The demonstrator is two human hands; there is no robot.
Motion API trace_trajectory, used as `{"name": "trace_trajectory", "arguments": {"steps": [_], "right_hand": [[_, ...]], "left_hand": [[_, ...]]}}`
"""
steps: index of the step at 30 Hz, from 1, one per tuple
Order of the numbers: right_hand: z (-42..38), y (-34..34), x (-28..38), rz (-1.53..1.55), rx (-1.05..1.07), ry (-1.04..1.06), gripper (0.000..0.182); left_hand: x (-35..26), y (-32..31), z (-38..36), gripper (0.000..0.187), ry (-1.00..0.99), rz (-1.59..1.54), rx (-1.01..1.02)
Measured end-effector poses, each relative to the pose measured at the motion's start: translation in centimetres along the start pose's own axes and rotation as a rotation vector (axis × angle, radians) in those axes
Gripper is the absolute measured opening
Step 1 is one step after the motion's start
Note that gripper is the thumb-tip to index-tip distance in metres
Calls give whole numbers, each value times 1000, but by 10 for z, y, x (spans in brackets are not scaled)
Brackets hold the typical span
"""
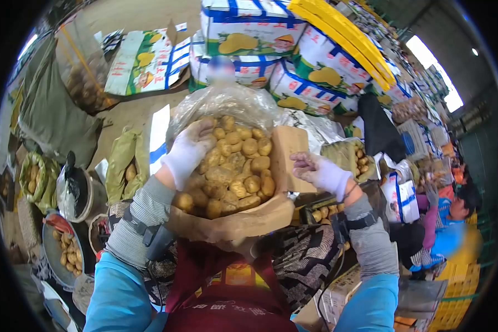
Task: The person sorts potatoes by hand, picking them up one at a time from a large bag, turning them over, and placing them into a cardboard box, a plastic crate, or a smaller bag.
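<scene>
In front of me stands an open cardboard box (232, 221) heaped with potatoes (229, 177). A clear plastic liner (227, 102) spreads over its far edge. My left hand (191, 152), in a white glove with soiled fingertips, is over the box's left side against the potatoes. Its fingers are stretched forward and look empty. On the other side, my right hand (321, 172), also gloved, hovers by the raised right flap (291, 155). Its fingers are apart and slightly bent, with nothing visible in them.
Printed potato cartons (254, 36) are stacked beyond the box, with yellow crates (348, 39) on top. Left are green sacks (124, 166), a bucket (80, 193) and a basin (63, 249) of potatoes. A co-worker (448, 221) is at the right.
</scene>
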State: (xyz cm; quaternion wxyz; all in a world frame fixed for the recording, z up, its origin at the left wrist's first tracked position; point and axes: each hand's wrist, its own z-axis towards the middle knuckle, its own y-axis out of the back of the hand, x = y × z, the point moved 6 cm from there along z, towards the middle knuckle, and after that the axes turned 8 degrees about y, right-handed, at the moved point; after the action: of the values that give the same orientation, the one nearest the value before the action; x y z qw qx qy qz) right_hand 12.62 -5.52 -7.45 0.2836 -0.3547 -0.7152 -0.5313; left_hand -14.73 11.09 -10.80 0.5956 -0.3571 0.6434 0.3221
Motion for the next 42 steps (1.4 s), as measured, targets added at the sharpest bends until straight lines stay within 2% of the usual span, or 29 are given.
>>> {"name": "trace_trajectory", "arguments": {"steps": [3,5,8,9,14,17,18,21,23,24,25,27,28,29,30,31,32,35,36,37,39,40,41,42], "right_hand": [[92,-82,8,-355,223,7,51],[130,-138,11,-425,298,169,50],[161,-203,25,-655,504,56,43],[174,-227,4,-724,521,108,47],[197,-289,-53,-1036,409,38,55],[183,-246,-11,-819,497,66,65],[182,-233,-25,-660,476,-27,74],[162,-185,-40,56,248,-154,61],[144,-158,-34,641,231,-195,52],[131,-142,-26,716,77,-268,54],[117,-131,-21,940,28,-211,57],[100,-109,-10,1060,65,-48,61],[85,-101,5,1041,-7,-83,63],[71,-96,19,1026,-77,-116,65],[67,-96,25,1031,-8,-51,68],[60,-96,26,997,-73,-45,72],[52,-97,22,973,-94,-41,74],[53,-87,1,962,-85,-103,71],[53,-87,-5,972,-71,-143,69],[53,-80,-5,856,-196,-53,64],[51,-66,5,603,-433,137,55],[53,-58,16,327,-591,349,45],[52,-57,21,239,-625,342,42],[54,-57,25,234,-642,409,41]], "left_hand": [[-13,22,6,43,180,-71,-3],[-25,31,2,42,204,-130,-33],[-33,34,1,41,204,-239,-26],[-34,33,2,41,196,-279,-12],[-32,29,6,47,119,-253,8],[-28,28,4,47,163,-200,-22],[-27,26,4,47,127,-194,-4],[-27,21,2,48,60,-121,60],[-30,10,-4,47,73,4,113],[-16,2,2,57,-10,101,149],[-22,-6,-1,59,-5,225,176],[-32,-24,-14,65,-3,476,214],[-25,-31,-16,71,12,546,220],[-29,-40,-21,73,-94,681,211],[-31,-47,-24,74,-97,670,222],[-31,-54,-28,74,-95,659,233],[-28,-58,-29,74,-268,606,204],[-5,-69,-21,70,189,-253,431],[-4,-63,-22,64,355,-249,456],[-4,-64,-22,63,388,-311,465],[-5,-66,-21,61,433,-442,471],[-9,-69,-24,54,439,-385,510],[-7,-74,-24,54,424,-414,577],[10,-74,-19,56,398,-295,610]]}}
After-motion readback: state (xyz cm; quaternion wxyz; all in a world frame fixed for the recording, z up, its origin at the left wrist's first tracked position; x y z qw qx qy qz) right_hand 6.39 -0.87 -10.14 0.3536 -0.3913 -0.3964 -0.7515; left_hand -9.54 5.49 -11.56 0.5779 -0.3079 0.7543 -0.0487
